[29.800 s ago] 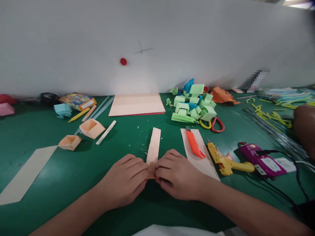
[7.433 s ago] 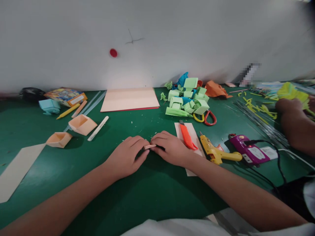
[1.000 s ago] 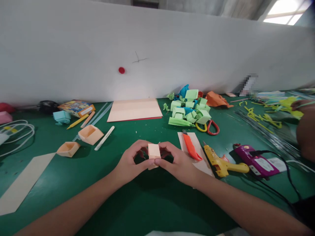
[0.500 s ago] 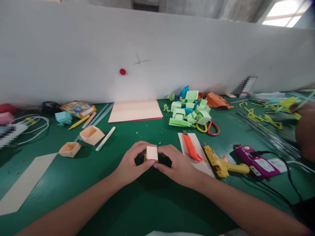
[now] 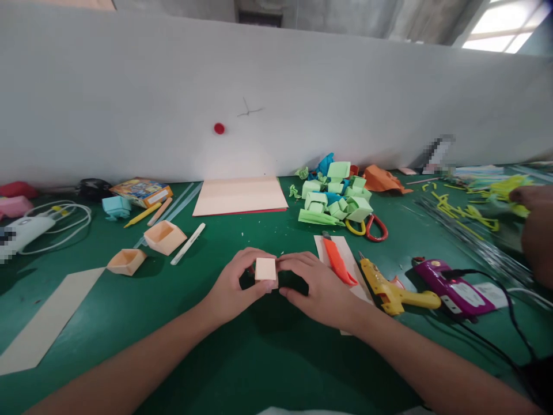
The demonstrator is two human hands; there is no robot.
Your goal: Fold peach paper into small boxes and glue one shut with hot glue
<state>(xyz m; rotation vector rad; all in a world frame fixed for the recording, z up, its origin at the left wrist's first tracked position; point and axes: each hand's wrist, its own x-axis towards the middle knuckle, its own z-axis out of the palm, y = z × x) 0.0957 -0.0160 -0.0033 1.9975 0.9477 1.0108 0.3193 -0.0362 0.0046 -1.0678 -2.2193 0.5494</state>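
Observation:
My left hand is closed on a small peach paper box in the middle, its thumb along the near side and its fingers behind. The box shows a square, flat face upward. My right hand is at the box's right side, with fingertips touching its far right edge. Its thumb is off the box, leaving a gap between thumb and fingers. Two more peach paper boxes, one larger and one smaller, lie to the left with their hollow sides up.
Right of my hands lie an orange cutter, a yellow glue gun and a purple corded device. Green folded paper pieces and scissors lie behind. Peach sheets lie against the white partition. Another person's hand is far right.
My right thumb has come away from the box's near side, while the left hand keeps hold of it. The whole view has shifted slightly.

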